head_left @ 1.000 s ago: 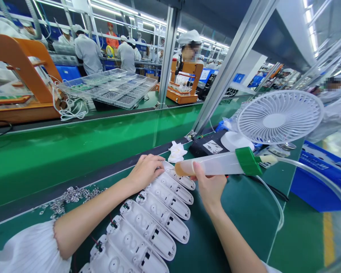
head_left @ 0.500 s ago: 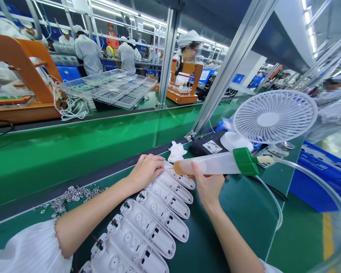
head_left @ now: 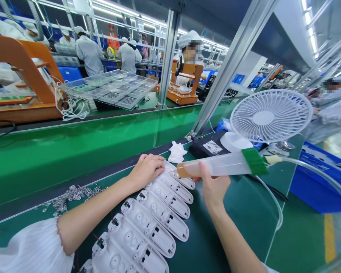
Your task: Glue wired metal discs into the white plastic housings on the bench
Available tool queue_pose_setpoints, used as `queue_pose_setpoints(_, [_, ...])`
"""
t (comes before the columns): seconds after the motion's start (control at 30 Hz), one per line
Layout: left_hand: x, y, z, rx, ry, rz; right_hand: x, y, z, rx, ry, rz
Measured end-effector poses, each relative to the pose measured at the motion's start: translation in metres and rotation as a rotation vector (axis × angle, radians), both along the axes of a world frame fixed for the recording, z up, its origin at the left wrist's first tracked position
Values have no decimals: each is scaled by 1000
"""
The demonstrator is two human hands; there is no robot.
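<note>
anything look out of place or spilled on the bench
The white shells lie in a fairly neat row, but small shiny pieces lie in a loose, uncontained scatter to the left, and a crumpled white tissue or cloth sits beyond the row. No liquid spill is visible.

There are 2 hands (head_left: 146, 170), 1 syringe (head_left: 230, 164), at least 7 white shells (head_left: 148, 224).

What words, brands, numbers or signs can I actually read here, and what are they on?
None legibly.
White label on the black object: too small to read.
Blue box at right: white markings, too blurred to read.
Syringe-like tube: no lettering visible.
</note>
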State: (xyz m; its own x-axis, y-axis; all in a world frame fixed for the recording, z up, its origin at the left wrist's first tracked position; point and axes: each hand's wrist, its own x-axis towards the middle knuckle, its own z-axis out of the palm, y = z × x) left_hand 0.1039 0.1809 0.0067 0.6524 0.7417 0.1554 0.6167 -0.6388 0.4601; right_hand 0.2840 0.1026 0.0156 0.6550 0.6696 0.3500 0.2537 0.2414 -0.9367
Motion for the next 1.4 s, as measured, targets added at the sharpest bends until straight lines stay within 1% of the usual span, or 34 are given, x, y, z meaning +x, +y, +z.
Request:
queue_pose_setpoints(0.13, [-2,-3,3,13,-13,12,6,3,6,156,176,-92])
queue_pose_setpoints(0.23, [-8,-11,10,21,-11,7,7,-1,10,207,246,-94])
queue_pose_setpoints(0.3, [-15,-17,13,28,4,-8,5,-5,8,188,248,-61])
queue_pose_setpoints(0.4, [-22,-23,15,58,60,-9,-2,-12,1,120,189,0])
queue_pose_setpoints(0.5, [-23,-25,13,75,106,5,-9,-16,-3,48,88,49])
queue_pose_setpoints(0.63, [-20,-24,10,68,118,-1,-13,-16,-2,-11,-18,74])
queue_pose_setpoints(1.13, [-19,-26,8,87,113,-2,-17,-14,0,-64,-136,107])
queue_pose_setpoints(1.27, [-19,-26,8,101,100,-4,-14,-16,0,-89,-162,66])
queue_pose_setpoints(1.4, [-20,-27,7,104,99,-4,-11,-15,-4,-92,-182,9])
